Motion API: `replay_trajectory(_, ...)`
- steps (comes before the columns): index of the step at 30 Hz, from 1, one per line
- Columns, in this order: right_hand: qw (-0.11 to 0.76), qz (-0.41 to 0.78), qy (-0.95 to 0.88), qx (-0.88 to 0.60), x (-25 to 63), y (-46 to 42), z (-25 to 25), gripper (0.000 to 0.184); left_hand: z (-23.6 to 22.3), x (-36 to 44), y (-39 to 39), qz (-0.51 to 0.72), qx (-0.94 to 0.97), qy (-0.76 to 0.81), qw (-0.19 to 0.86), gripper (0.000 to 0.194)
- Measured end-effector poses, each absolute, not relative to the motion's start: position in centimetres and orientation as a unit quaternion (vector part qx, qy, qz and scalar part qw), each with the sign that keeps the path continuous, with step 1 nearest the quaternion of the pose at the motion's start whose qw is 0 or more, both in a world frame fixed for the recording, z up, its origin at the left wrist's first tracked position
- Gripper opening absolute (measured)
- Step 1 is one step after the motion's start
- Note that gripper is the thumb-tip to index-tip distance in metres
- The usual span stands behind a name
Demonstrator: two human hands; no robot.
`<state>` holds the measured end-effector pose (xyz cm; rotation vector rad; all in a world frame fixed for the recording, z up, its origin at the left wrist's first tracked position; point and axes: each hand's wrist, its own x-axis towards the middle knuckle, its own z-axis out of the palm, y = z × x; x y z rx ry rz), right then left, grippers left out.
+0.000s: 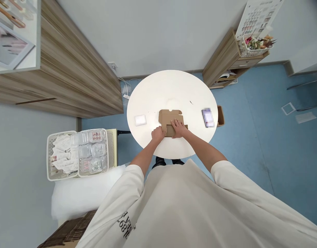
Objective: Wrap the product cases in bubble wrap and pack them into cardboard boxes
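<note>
A brown cardboard mailer box [171, 119], partly folded, lies on the white oval table [171, 82] near its front. At the box's left front corner, my left hand [158, 133] has its fingers curled and closed on the cardboard edge. My right hand [177, 128] rests on the panel with its fingers stretched out and a little apart, pressing against the cardboard. Flaps stick out at the back and at the right side of the box. A white flat packet [140, 120] lies to the left, and a phone-like item [208, 117], blurred out, lies to the right.
A small dark object [191, 102] is on the table behind the box. White baskets [48, 155] with clear packs stand at left, near a roll of white wrap [83, 194]. Wooden cabinets [78, 62] flank the table. A brown carton [220, 115] is beside the table at right.
</note>
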<state>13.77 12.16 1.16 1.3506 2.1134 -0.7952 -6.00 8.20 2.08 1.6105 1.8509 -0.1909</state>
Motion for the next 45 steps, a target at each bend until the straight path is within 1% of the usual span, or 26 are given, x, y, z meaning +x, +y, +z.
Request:
replay_trajectory(7,0.248,-0.303,0.77,0.504,13.9,12.5,0.8,0.145,2.0,-6.3,8.3,-0.114,0.625,0.698,0.33,0.025)
replay_trajectory(13,0.255,-0.296,0.772,0.502,13.9,12.3,0.9,0.143,1.9,-6.2,8.4,-0.128,0.611,0.707,0.332,0.034)
replay_trajectory(20,0.253,-0.296,0.771,0.503,13.9,12.2,0.8,0.143,2.2,-5.9,9.0,-0.145,0.609,0.706,0.332,0.029)
replay_trajectory(22,0.254,-0.291,0.773,0.503,13.9,12.2,0.7,0.143,2.5,-5.9,8.7,-0.142,0.609,0.704,0.337,0.03)
replay_trajectory(24,0.251,-0.293,0.773,0.504,13.9,12.2,0.7,0.143,2.8,-5.9,8.2,-0.109,0.621,0.707,0.321,0.032)
replay_trajectory(26,0.246,-0.299,0.772,0.505,13.9,12.1,0.6,0.144,3.2,-6.1,7.7,-0.05,0.65,0.702,0.286,0.039)
replay_trajectory(27,0.244,-0.301,0.771,0.505,13.9,12.1,0.6,0.144,3.3,-6.2,7.5,-0.023,0.673,0.688,0.27,0.048)
replay_trajectory(29,0.242,-0.3,0.771,0.506,13.9,12.1,0.5,0.142,3.4,-6.5,7.3,-0.001,0.729,0.635,0.254,0.075)
replay_trajectory(31,0.245,-0.298,0.772,0.505,13.9,12.2,0.5,0.139,3.2,-6.7,7.3,-0.023,0.776,0.58,0.248,0.098)
replay_trajectory(33,0.249,-0.297,0.773,0.502,13.9,12.3,0.6,0.136,2.9,-6.7,7.6,-0.057,0.795,0.556,0.236,0.106)
replay_trajectory(37,0.234,-0.281,0.783,0.503,14.0,11.6,1.4,0.128,2.5,-6.3,8.2,-0.087,0.797,0.556,0.219,0.103)
replay_trajectory(40,0.187,-0.252,0.798,0.514,14.8,9.6,2.3,0.114,2.7,-6.0,8.5,-0.095,0.796,0.553,0.226,0.099)
replay_trajectory(43,0.128,-0.219,0.777,0.576,16.5,6.4,3.1,0.1,2.9,-5.8,8.6,-0.116,0.802,0.546,0.214,0.098)
replay_trajectory(45,0.101,-0.217,0.727,0.643,18.0,4.2,3.3,0.093,2.9,-5.7,8.7,-0.13,0.81,0.537,0.197,0.097)
